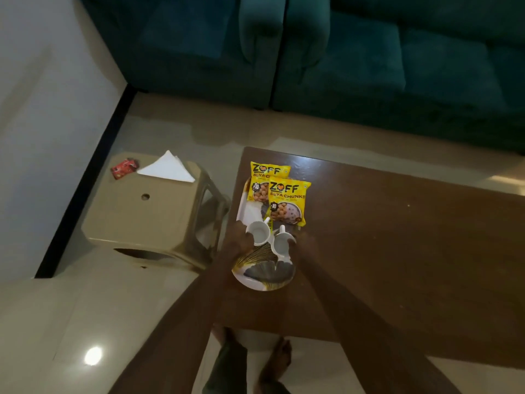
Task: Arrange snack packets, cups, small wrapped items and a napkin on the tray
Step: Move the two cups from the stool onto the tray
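Observation:
A white tray [262, 281] with a grey and gold fan pattern lies on the brown table's left end. Two yellow snack packets [287, 201] overlap on its far half. Two white cups stand side by side in the tray's middle. My left hand [235, 240] grips the left cup [258, 232] at its rim. My right hand [302, 243] grips the right cup [281, 243]. On the beige stool to the left lie a folded white napkin [167, 167] and small red wrapped items [123, 167].
The brown table [397, 251] stretches to the right. The beige plastic stool [147, 214] stands just left of it, beside a white wall. A dark teal sofa [341, 58] runs along the far side. My bare feet [278, 362] show below the table's near edge.

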